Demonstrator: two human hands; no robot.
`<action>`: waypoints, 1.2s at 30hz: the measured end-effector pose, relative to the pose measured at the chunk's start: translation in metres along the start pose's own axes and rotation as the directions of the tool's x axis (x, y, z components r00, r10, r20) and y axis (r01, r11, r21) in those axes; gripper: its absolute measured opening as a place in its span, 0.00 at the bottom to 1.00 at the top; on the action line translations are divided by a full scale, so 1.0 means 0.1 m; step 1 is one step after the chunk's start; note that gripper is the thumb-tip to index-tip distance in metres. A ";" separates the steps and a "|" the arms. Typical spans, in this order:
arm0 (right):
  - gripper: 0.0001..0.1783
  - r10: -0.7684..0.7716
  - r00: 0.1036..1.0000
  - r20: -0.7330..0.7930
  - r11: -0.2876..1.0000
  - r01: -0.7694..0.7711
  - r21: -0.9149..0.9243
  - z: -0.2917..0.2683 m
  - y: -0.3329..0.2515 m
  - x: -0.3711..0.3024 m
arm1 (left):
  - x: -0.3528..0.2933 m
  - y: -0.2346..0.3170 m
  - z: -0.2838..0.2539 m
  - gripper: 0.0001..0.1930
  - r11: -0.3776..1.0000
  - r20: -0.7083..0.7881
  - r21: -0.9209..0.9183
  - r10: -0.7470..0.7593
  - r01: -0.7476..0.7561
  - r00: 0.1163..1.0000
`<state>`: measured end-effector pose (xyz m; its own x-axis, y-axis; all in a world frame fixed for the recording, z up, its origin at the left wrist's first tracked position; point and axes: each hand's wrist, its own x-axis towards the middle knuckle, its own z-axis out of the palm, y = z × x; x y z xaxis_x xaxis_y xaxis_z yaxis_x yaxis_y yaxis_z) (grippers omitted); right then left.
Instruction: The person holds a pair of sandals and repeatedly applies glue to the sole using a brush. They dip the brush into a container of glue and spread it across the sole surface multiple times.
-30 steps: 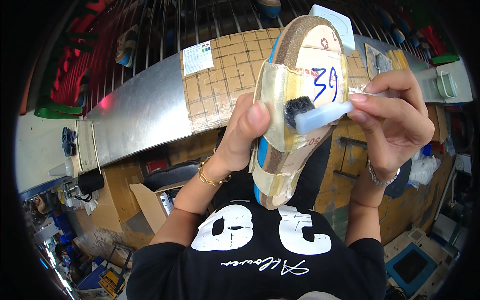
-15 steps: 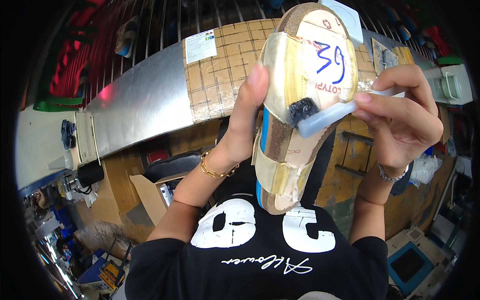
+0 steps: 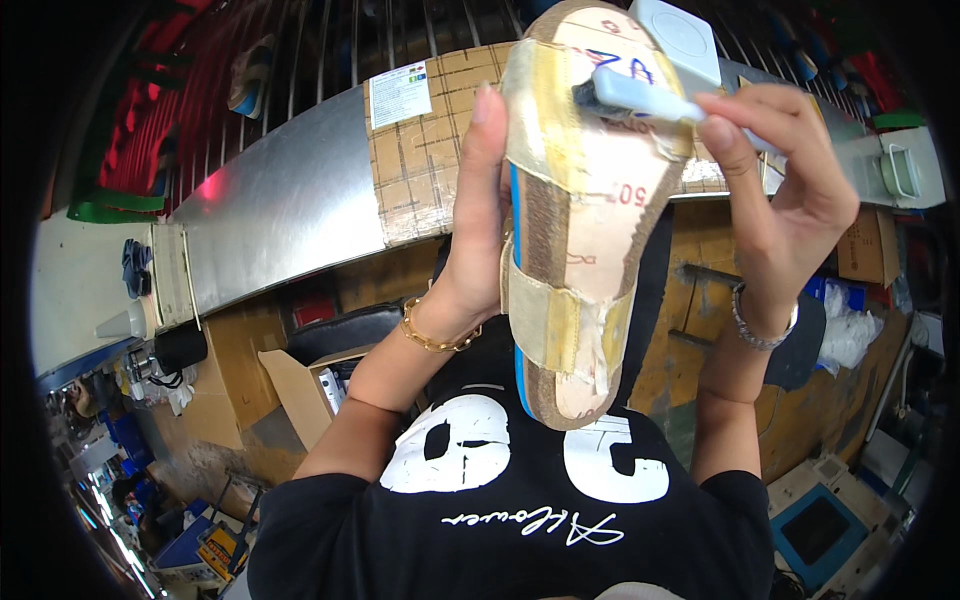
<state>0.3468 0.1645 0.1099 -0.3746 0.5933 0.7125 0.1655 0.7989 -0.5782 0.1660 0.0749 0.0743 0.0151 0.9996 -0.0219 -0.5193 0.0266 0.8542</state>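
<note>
An unfinished sandal is held up in front of my chest, its underside toward me. The pale insole board carries red print and blue pen marks, and strap ends are folded over its edges. My left hand grips the sandal along its left side, thumb raised beside the upper strap; its other fingers are hidden behind. Between the thumb and fingers of my right hand is a brush with a pale plastic handle. Its dark bristles touch the inner edge of the folded yellowish strap near the top.
Beyond the sandal runs a metal bench with a flattened cardboard sheet on it. A white container stands behind the sandal's top. Metal bars of a rack line the far side. An open cardboard box sits below my left forearm.
My right hand has carried the brush upward along the folded strap, toward the sandal's top end. The sandal has shifted slightly left and up in my left hand.
</note>
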 end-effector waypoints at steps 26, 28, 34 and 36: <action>0.13 -0.079 0.997 0.002 0.997 0.079 -0.011 0.01 -0.13 -0.22 | -0.05 0.04 0.11 0.47 0.994 -0.075 0.029 0.109 -0.108 0.991; 0.12 -0.064 0.995 0.072 0.998 0.065 -0.013 -0.05 -0.14 -0.23 | -0.05 0.04 0.11 0.48 0.997 -0.064 0.041 0.075 -0.073 0.995; 0.13 -0.063 0.985 0.159 0.998 0.060 0.018 -0.13 -0.10 -0.22 | -0.06 0.03 0.14 0.48 0.997 -0.079 0.037 0.069 -0.066 0.995; 0.13 -0.053 0.983 0.173 0.998 0.045 0.048 -0.14 -0.11 -0.23 | -0.05 0.02 0.13 0.49 0.997 -0.081 0.041 0.073 -0.070 0.994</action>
<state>0.3661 0.1435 0.1051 -0.5354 0.5239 0.6625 0.1041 0.8194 -0.5637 0.1762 0.0699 0.0831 -0.0926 0.9957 -0.0013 -0.4833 -0.0438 0.8743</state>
